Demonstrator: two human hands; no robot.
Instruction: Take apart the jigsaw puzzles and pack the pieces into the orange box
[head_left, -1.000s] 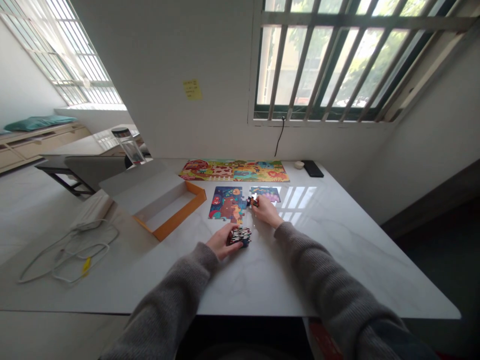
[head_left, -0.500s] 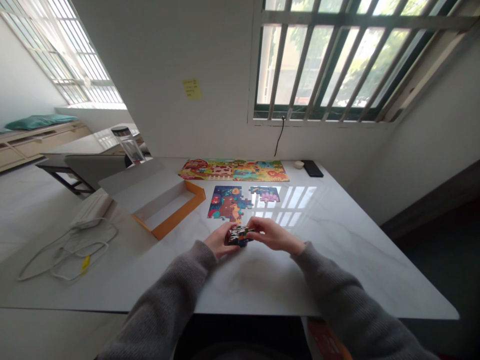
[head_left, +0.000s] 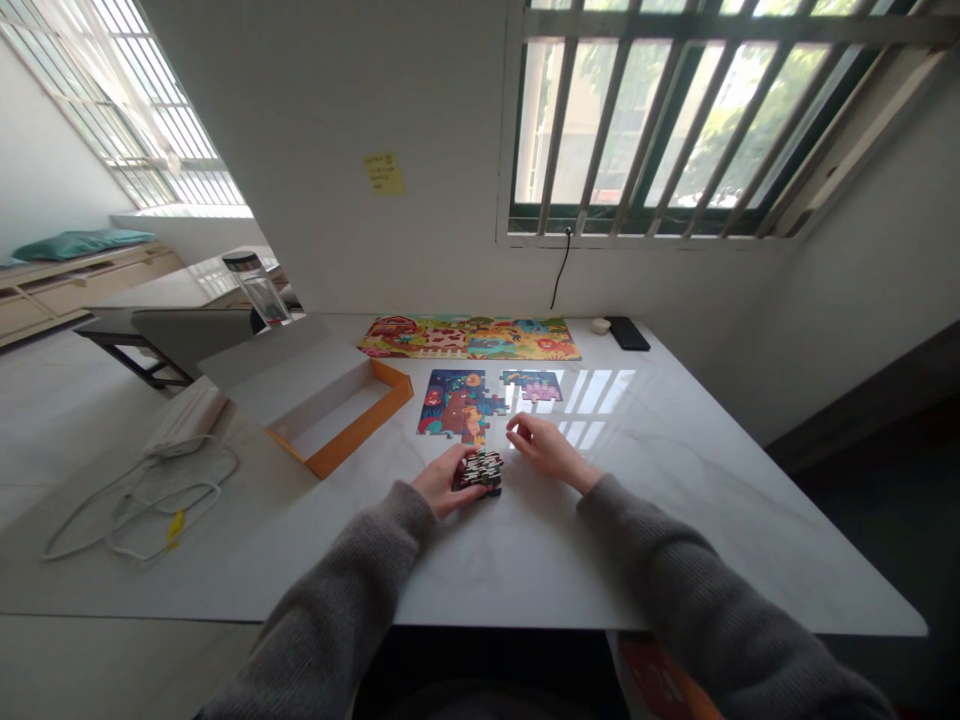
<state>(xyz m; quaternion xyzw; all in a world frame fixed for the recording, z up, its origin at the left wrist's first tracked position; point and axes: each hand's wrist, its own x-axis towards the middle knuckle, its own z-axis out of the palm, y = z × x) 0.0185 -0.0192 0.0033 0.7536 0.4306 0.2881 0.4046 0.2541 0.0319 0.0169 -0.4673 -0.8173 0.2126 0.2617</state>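
Observation:
My left hand (head_left: 444, 482) is wrapped round a stack of jigsaw puzzle pieces (head_left: 481, 470), whose layered edges face me. To its right, my right hand (head_left: 546, 447) hovers low over the table with fingers curled in; whatever they may hold is hidden. Just beyond my hands lies a partly joined dark blue puzzle (head_left: 452, 402) with a brown animal on it. A smaller joined section (head_left: 534, 386), blue and purple, sits to its right, with a gap between the two.
A long, colourful assembled puzzle (head_left: 469, 338) lies along the wall. At left stands an orange-edged open box (head_left: 360, 430); white cables (head_left: 161, 490) lie nearby. A black phone (head_left: 628, 334) and a small white round object (head_left: 600, 326) are at the back right.
My right hand has come away from the stack and shifted slightly up and to the right. The left hand still grips the stack, now more exposed.

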